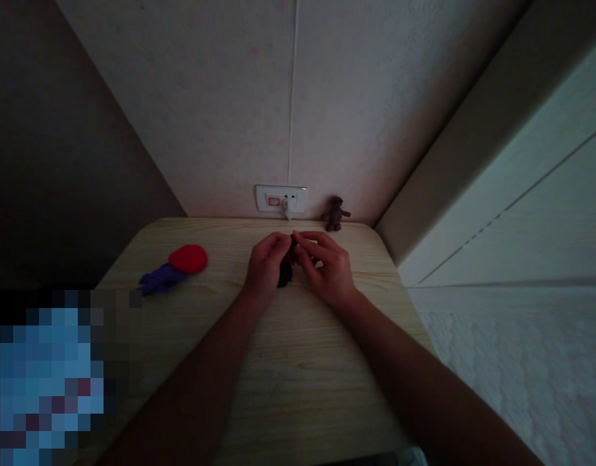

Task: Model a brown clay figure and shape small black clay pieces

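Observation:
Close together over the middle of the wooden tabletop are my left hand point(266, 262) and my right hand point(329, 262). Between their fingertips is a small black piece point(293, 243) that looks like modelling clay; both hands are closed on it, the thumb and fingers pinching. A larger black lump point(285, 276) shows just below, beside my left palm. I cannot tell whether it joins the small piece or lies on the table. The fingers hide part of the black material.
On the tabletop point(288, 375), a red disc point(187, 259) touches a crumpled purple piece point(162, 279) at left. A small brown figure point(335, 215) stands against the wall at the back. Nearby is a wall socket point(273, 199) with a white plug point(286, 208) and cable.

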`<move>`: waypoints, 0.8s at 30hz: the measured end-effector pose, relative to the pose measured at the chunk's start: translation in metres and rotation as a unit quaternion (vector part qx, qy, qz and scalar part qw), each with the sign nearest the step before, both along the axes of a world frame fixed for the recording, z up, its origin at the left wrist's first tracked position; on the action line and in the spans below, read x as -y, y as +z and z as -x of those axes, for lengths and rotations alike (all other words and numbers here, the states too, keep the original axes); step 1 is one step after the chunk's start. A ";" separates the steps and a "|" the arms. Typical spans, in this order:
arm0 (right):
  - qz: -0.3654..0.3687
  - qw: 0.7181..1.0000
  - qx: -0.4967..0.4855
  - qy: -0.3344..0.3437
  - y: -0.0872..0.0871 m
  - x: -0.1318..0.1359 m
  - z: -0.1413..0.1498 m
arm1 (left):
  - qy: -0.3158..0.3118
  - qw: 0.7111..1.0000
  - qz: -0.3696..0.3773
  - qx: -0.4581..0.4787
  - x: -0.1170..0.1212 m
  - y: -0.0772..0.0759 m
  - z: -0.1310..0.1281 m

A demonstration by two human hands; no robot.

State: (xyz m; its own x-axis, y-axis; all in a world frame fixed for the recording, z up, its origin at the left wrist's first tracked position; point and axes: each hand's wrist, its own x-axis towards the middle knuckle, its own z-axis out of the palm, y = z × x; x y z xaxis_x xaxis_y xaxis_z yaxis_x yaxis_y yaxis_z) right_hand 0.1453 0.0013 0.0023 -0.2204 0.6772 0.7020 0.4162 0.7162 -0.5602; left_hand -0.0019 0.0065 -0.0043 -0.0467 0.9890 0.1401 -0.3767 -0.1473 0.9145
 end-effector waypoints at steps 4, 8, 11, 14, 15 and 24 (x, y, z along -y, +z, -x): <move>-0.008 1.000 -0.010 -0.011 0.001 0.000 0.000 | 0.001 1.000 -0.001 -0.015 0.000 0.002 0.000; -0.012 0.999 -0.030 -0.029 0.001 0.001 -0.001 | -0.010 1.000 0.002 -0.021 0.002 0.008 -0.001; -0.017 0.999 -0.028 -0.024 0.001 0.000 -0.001 | -0.011 1.000 -0.002 -0.028 0.002 0.010 -0.001; -0.012 0.999 -0.032 -0.010 0.002 -0.001 -0.001 | -0.005 0.999 -0.008 -0.031 0.002 0.010 0.000; -0.008 0.999 -0.032 -0.007 0.002 -0.001 -0.002 | -0.002 0.999 -0.008 -0.036 0.002 0.010 0.000; 0.038 0.999 -0.010 0.024 0.003 0.001 -0.002 | 0.051 0.993 -0.029 -0.102 0.004 0.012 0.001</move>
